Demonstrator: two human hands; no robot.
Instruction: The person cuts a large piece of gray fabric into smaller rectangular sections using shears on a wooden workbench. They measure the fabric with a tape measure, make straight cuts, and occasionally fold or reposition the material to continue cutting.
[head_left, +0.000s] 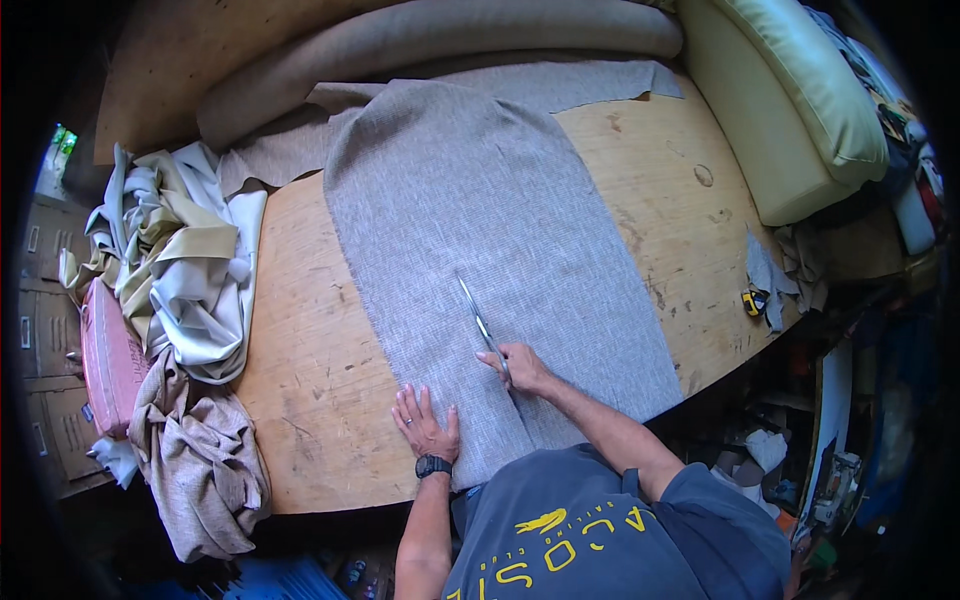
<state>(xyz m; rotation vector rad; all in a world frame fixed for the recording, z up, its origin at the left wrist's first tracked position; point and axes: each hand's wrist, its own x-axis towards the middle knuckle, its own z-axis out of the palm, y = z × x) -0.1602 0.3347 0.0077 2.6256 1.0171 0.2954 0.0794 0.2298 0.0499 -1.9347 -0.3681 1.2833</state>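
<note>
Fabric: a long strip of grey woven upholstery cloth [480, 230] lies flat down the middle of the plywood worktable [300, 370], running from the near edge to the far end.
Right hand: the right hand [520, 368] is closed around the handles of the scissors [480, 320]; the blades point away from the person and lie on the cloth, slightly parted.
Left hand: the left hand [425, 425], a black wristwatch [433, 466] on its wrist, rests palm down with fingers spread at the cloth's left edge, holding nothing.
Cut: a slit in the cloth runs from the near edge up to the right hand.
Left of table: a heap of cream and beige fabric offcuts [180, 270] spills over the edge, beside a pink padded block [108, 360].
Far end: a thick beige fabric roll [440, 40] lies across the table behind the strip.
Right side: a cream leather cushion [790, 110] leans at the far corner; a small yellow tape measure [752, 302] sits near grey scraps [775, 275].
</note>
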